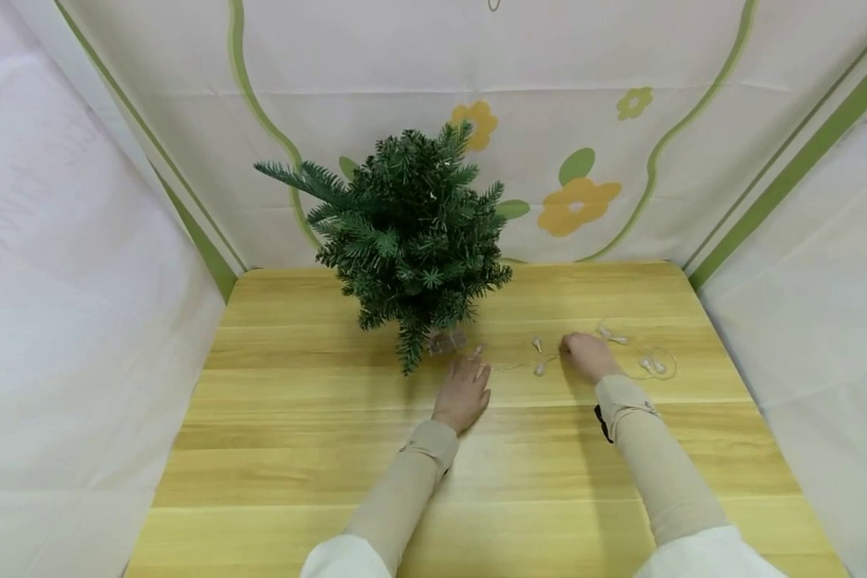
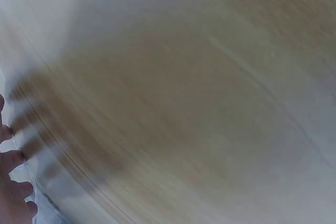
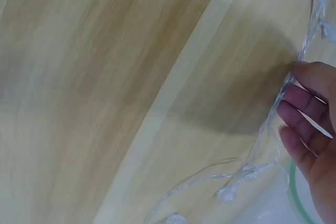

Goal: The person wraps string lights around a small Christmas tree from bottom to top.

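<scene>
Lying low in front of the tree and off to its right, the wire stretches over the table, with small clear bulbs along it. The box, see-through, sits right at the tree's front edge, partly under the lowest branches, and the wire seems to lead toward it, though the join is too small to make out.

Both hands are on the wire, probably so that one end stays put while the stretch between them lies fairly straight. The left hand is in front of the tree, just to its right, near the box; it looks to be steadying this end. The right hand is well to the right of the tree, with more bulbs and a loose loop of wire farther right beyond it, perhaps left slack because neither hand holds that part.

As for grip, the left hand's fingers are spread apart and nearly straight, the wire passing at their tips; how firmly they press I cannot tell. The right hand's thumb and forefinger are closed together, pinching the wire between their tips, while the other fingers bend loosely beneath, slightly apart from one another.
</scene>
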{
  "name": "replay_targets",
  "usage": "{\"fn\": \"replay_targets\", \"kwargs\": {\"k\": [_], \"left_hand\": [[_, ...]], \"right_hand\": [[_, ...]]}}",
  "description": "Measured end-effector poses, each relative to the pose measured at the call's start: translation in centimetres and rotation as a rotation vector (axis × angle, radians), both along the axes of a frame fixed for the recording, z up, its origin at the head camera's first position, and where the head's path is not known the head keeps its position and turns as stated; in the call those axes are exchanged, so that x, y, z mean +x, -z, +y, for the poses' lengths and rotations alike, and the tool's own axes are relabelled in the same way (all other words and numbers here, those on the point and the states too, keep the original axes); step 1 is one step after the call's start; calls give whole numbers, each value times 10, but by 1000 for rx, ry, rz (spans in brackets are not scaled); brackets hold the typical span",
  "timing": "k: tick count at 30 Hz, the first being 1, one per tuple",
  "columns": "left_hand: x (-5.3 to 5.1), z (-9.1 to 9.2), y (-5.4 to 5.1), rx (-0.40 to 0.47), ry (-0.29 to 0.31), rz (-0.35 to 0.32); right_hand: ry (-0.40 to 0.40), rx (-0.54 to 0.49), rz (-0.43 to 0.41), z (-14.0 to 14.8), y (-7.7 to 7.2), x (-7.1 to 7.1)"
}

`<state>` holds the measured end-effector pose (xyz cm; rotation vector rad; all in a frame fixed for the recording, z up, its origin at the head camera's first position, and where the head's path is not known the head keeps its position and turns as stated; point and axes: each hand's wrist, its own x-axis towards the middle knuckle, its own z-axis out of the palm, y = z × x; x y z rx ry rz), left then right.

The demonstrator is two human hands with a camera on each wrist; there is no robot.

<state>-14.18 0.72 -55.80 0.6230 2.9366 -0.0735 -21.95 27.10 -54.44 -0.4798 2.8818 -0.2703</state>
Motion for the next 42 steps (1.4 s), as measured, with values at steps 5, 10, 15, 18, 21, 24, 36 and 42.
{"fn": "replay_targets", "kwargs": {"k": [5, 10, 15, 18, 21, 24, 36, 42], "left_hand": [[0, -1, 3, 10, -26, -24], [1, -1, 3, -14, -34, -19], [2, -1, 1, -13, -38, -10], [2, -1, 2, -13, -38, -15], [1, -1, 3, -21, -33, -11], [0, -1, 4, -29, -26, -3], [-1, 0, 3, -26, -9, -4], [0, 0, 3, -26, -8, -19]], "right_hand": [[41, -67, -31, 5, -2, 3], [-35, 51, 126, 11, 3, 11], [-5, 80, 127, 19, 7, 17], [15, 95, 108, 24, 6, 19], [35, 109, 100, 26, 5, 18], [61, 109, 91, 26, 2, 16], [62, 137, 131, 29, 2, 16], [43, 74, 117, 34, 5, 16]]}}
